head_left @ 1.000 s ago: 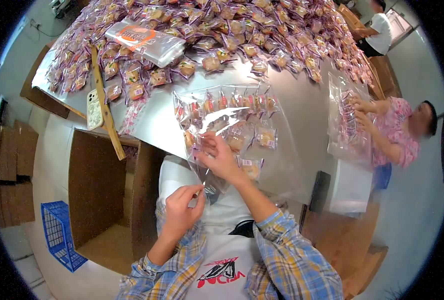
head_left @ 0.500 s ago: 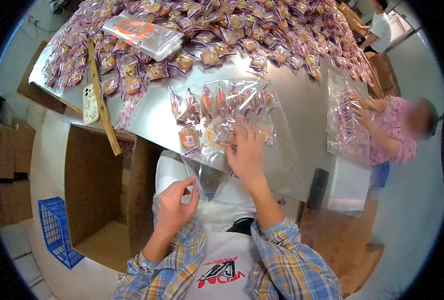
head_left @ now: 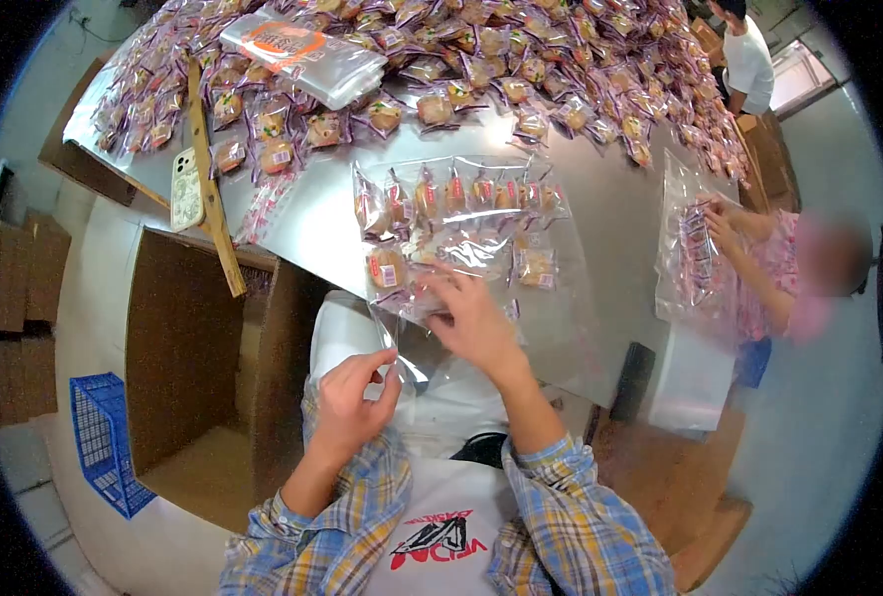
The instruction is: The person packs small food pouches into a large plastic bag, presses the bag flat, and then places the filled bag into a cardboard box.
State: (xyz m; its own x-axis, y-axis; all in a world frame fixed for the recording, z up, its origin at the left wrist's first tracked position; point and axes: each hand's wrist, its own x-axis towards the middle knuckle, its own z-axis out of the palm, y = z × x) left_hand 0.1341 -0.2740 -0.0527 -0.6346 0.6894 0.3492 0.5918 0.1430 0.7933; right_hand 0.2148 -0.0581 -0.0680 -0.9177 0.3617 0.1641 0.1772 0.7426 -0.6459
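A clear plastic bag (head_left: pixel 481 253) with printed lettering lies at the table's near edge. Inside it, a row of individually wrapped cakes stands on edge along the far side, with a flat-lying wrapped cake (head_left: pixel 386 268) at the left and another wrapped cake (head_left: pixel 535 266) at the right. My left hand (head_left: pixel 358 402) pinches the bag's near edge between thumb and forefinger. Over the near part of the bag, my right hand (head_left: pixel 474 330) has its fingers apart and bent, their tips by the gap between the two flat cakes.
Wrapped cakes (head_left: pixel 501 45) are heaped across the far table, a stack of printed bags (head_left: pixel 302 58) on top. A wooden strip (head_left: pixel 209 179) and a phone (head_left: pixel 187 189) lie left. An open carton (head_left: pixel 188 358) stands below. At right, a co-worker's hands (head_left: pixel 728 226) handle another bag (head_left: pixel 682 243).
My right hand has drawn back toward me and slightly left, off the wrapped cake it was touching in the middle of the bag. My left hand keeps its pinch. The view has shifted slightly.
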